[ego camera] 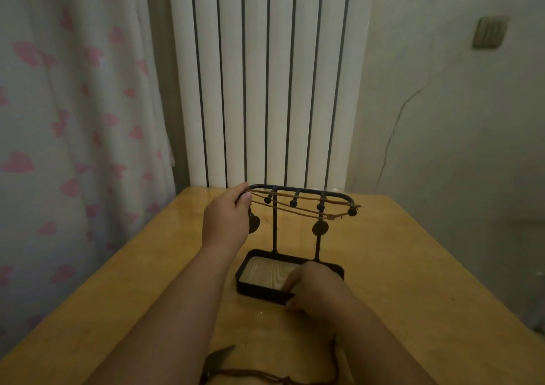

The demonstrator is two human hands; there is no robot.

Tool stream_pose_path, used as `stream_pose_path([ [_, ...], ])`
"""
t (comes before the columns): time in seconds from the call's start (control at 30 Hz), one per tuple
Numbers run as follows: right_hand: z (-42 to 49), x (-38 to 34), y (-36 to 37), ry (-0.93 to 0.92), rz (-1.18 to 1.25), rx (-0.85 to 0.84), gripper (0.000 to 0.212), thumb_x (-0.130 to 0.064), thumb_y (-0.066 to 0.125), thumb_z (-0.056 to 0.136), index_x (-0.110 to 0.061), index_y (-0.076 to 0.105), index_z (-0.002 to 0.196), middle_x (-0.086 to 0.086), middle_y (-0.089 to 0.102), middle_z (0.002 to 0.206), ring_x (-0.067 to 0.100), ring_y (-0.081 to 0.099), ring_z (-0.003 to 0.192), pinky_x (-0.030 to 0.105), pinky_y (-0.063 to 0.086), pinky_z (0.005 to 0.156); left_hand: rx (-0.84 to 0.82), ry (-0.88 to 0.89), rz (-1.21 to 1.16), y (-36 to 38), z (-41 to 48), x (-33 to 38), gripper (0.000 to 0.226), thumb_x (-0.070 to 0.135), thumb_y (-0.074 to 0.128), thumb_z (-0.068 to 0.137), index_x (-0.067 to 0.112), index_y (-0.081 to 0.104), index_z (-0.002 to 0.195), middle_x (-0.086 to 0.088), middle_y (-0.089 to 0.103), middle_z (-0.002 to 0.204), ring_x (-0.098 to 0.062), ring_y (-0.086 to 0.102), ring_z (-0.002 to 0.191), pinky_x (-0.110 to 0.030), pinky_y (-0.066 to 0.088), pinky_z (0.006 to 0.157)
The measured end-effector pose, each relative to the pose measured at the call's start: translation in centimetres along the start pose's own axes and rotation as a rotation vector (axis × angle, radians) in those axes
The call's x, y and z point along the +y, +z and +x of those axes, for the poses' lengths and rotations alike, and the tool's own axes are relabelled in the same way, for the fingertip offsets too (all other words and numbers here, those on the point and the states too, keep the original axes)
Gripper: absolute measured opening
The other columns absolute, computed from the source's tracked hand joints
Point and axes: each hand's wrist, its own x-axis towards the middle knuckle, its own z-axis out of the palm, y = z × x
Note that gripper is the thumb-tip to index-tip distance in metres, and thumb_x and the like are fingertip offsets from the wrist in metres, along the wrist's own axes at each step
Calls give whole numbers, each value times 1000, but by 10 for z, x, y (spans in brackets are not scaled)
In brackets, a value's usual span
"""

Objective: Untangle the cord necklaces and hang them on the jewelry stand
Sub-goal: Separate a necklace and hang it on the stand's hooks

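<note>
A black metal jewelry stand [275,231] with a wooden tray base stands on the table. Tan cord necklaces [306,209] stretch across its hook bar, and a round dark pendant [320,228] hangs near the right post. My left hand [227,219] pinches the cords at the bar's left end, with another dark pendant [253,224] dangling just behind it. My right hand [312,287] grips the front right corner of the stand's base. A dark brown cord necklace [265,374] with a leaf-shaped pendant lies on the table at the near edge, between my forearms.
The wooden table [398,266] stands against a white ribbed radiator [265,75]. A curtain with pink hearts [73,119] hangs to the left. A wall with a switch plate [489,32] is on the right.
</note>
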Motion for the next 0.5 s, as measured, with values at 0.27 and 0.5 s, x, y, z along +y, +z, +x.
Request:
stream_pose_path([
  [0.27,4,0,4,-8,39,70,35,-19,64,92,-34,66,123,-2,59,133,17,54,120,28,46,96,-5,-34,-23,1,6,-2,37,24,48,102,20,54,138,-4,62,132,-19,56,120,-37,48,102],
  [0.5,7,3,4,-36,36,74,36,-19,60,95,-31,62,129,0,58,134,17,54,120,25,45,96,-26,-44,-42,3,5,-6,39,24,44,103,23,49,142,-2,58,136,-18,54,124,-34,47,101],
])
